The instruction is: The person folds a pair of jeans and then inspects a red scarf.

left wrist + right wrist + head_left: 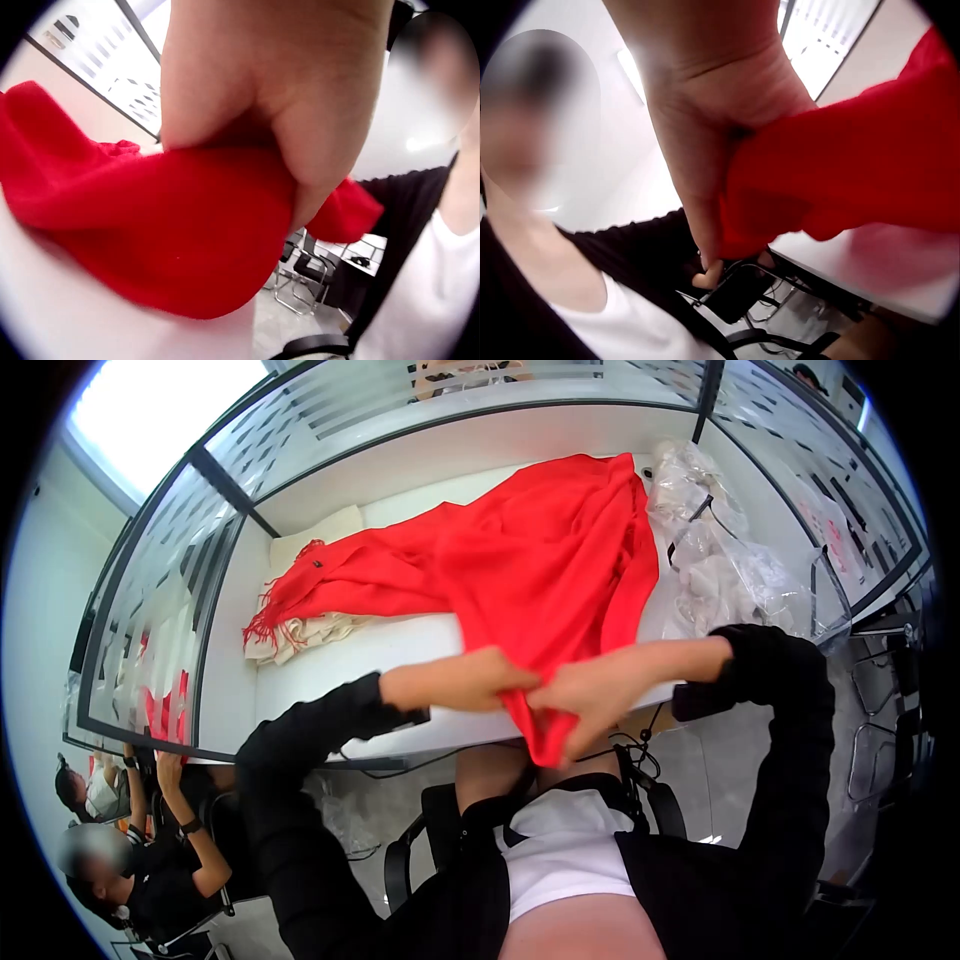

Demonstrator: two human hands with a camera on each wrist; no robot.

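A large red fringed scarf (540, 550) lies spread over the white table, its tasselled end (265, 622) at the left. The near part is lifted and bunched over the table's front edge, between both hands. My left hand (462, 678) grips the bunched cloth from the left. From the right, my right hand (605, 688) holds it close by, with a short red end (548, 745) hanging below the fingers. In the left wrist view the scarf (165, 232) droops in a broad fold under the hand. The right wrist view shows the scarf (847, 165) gathered within the right hand's grasp.
Cream fringed cloth (320, 632) lies under the scarf's left end. Clear plastic bags (735, 585) with whitish contents fill the table's right side. Dark-framed clear panels (225, 490) border the table. Black cables (640, 752) hang by the front edge, and other people sit at the left.
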